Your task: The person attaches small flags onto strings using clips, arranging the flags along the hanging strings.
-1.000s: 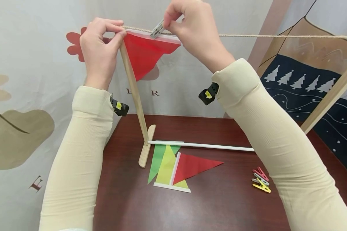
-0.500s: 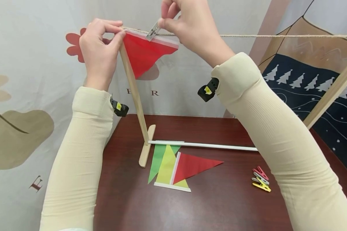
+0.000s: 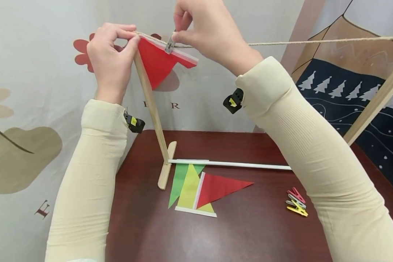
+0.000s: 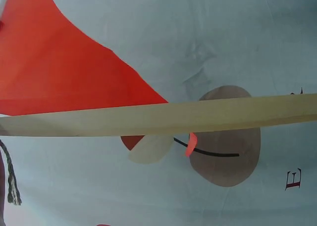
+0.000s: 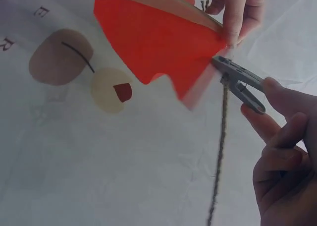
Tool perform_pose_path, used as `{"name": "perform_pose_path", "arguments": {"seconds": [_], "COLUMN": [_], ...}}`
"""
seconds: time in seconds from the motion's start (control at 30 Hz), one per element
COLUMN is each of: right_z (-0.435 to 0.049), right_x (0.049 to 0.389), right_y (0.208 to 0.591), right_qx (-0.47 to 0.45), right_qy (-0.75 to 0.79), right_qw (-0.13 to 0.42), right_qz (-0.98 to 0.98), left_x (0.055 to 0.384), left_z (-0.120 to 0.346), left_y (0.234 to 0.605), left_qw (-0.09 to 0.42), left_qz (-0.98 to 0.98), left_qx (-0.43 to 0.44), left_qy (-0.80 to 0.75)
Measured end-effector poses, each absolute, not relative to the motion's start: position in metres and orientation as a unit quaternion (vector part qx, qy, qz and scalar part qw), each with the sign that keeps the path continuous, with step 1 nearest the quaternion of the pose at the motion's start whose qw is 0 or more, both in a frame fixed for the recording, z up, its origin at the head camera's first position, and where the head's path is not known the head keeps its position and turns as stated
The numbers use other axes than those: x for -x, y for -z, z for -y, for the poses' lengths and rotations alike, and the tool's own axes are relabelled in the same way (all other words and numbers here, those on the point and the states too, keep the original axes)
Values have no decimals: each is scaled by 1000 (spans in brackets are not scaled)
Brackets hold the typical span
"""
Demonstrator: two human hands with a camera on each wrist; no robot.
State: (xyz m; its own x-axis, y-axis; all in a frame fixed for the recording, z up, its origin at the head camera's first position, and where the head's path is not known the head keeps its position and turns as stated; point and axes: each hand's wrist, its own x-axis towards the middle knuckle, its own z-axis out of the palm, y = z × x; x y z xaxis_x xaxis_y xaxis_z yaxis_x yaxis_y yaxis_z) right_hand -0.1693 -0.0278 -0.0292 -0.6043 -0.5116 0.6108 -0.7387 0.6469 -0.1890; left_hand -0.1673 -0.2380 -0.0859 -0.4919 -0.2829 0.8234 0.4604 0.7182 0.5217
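Observation:
My left hand [image 3: 110, 60] pinches the upper left corner of a red pennant [image 3: 155, 62] against the rope [image 3: 281, 43], at the top of a wooden post [image 3: 152, 105]. With thumb and fingers my right hand [image 3: 209, 31] holds a grey clothespin [image 3: 169, 47] by its handle ends. Its tip sits over the pennant's white top strip and the rope. In the right wrist view the clothespin [image 5: 240, 76] is tilted, its nose at the strip and rope. The left wrist view shows the pennant [image 4: 74, 62] hanging behind the post [image 4: 223, 114], but not the left hand.
On the brown table [image 3: 232, 236] lie a green pennant [image 3: 178, 182], a yellow pennant [image 3: 187, 189] and another red pennant [image 3: 219, 189], overlapping. Red, grey and yellow clothespins [image 3: 296, 202] lie to the right. A white rod [image 3: 242, 165] runs from the post's wooden foot [image 3: 163, 177].
My right hand has shifted left and slightly down with the clothespin. The rope now dips there, and the pennant's right end has sunk. My left hand stays nearly in place.

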Motion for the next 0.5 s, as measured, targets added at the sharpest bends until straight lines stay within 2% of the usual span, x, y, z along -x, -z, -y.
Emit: {"name": "perform_pose_path", "arguments": {"seconds": [0.23,0.5], "right_z": [31,28], "right_x": [168,173], "right_y": [30,33], "right_qx": [-365,-341], "right_qy": [-125,-163], "right_qw": [288,290], "right_qz": [876,879], "left_x": [172,167], "left_z": [243,242], "left_y": [87,86], "left_qw": [502,475], "left_qz": [771,773], "left_qx": [74,76], "left_qy": [383,413]}}
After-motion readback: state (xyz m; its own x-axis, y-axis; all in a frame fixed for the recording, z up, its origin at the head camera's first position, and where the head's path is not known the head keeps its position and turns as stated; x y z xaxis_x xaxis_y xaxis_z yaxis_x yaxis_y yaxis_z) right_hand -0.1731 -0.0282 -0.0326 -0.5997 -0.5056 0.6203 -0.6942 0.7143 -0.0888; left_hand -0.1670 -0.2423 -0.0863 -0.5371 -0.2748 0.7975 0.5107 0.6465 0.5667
